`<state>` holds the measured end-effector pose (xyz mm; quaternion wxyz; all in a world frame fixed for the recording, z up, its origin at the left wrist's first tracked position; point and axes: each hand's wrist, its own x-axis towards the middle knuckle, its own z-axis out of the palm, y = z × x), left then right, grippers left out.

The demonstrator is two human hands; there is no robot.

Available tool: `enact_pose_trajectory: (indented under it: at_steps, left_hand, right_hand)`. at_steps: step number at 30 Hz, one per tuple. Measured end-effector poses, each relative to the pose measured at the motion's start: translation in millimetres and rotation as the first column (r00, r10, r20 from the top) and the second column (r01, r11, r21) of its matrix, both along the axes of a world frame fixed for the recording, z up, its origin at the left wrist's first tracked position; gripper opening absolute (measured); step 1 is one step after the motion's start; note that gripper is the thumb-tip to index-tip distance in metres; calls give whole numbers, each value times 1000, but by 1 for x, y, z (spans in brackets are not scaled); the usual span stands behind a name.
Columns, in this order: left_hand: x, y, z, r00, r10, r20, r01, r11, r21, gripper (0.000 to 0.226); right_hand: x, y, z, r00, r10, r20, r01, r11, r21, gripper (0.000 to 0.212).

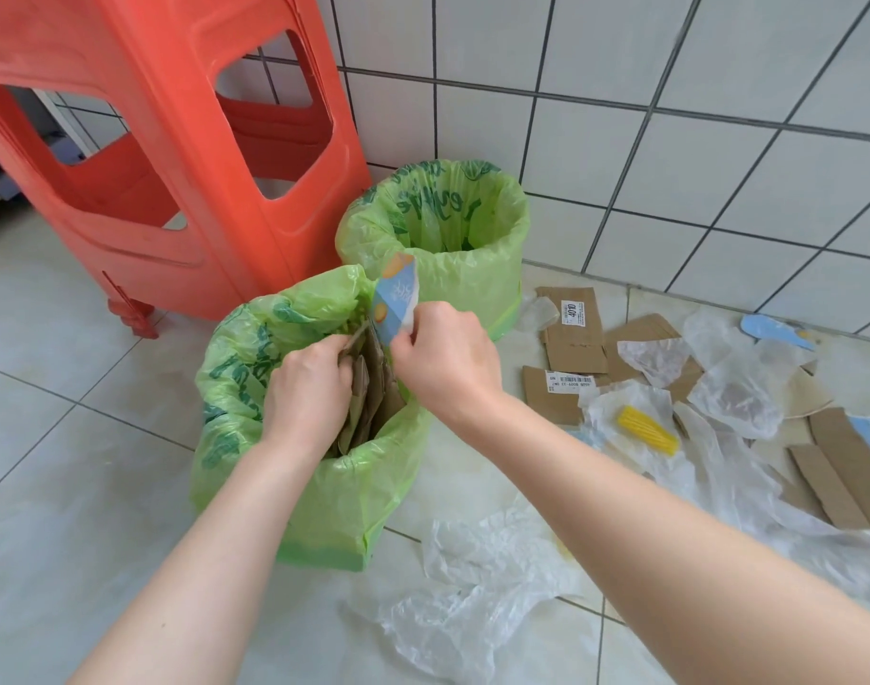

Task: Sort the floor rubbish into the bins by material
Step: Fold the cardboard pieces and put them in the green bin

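Cardboard pieces upright in near bin, left hand fingers curled round them. Right hand pinches blue printed card above. Risk: crowded bin, card may slip out onto floor.

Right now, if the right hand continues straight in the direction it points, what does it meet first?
Probably the cardboard pieces standing in the near bin. The right hand, holding a blue printed card, points down-left toward that opening, though depth is uncertain.
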<state>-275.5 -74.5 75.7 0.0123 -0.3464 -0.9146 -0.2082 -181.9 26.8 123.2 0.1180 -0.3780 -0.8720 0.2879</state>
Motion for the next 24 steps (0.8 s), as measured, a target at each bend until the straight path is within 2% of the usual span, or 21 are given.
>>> enact_pose_trajectory:
  at_steps: [4,7,10,13,16,18,20,24]
  left_hand:
    - [-4,-5,-3,996,88,-30,-87,995,40,19]
    - [-8,-11,-6,994,107,-20,-108,994,-16,21]
    - [-9,-13,-8,995,91,48,-87,992,-94,23]
    - [-8,-11,-8,985,83,151,-53,980,-190,22]
    - [-3,-6,-3,967,53,249,17,962,-272,24]
    - [1,-7,4,957,53,284,21,968,-250,43]
    - [5,-11,10,964,46,263,3,983,-183,52]
    - [16,-11,23,984,-4,181,3,1000,8,43]
  right_hand:
    - [12,-5,6,993,-9,-121,4,999,-37,21]
    - [15,-7,6,994,15,-111,-22,998,-66,22]
    - [15,-11,4,994,98,48,-95,994,-59,21]
    - [9,-13,1,947,202,248,-198,979,-44,24]
    - [-2,-6,4,912,232,339,-242,970,-16,18]
    - [-4,1,6,921,213,326,-235,972,26,18]
    - [-1,11,6,946,177,273,-203,977,70,29]
    - [31,33,6,970,218,112,-220,976,4,23]
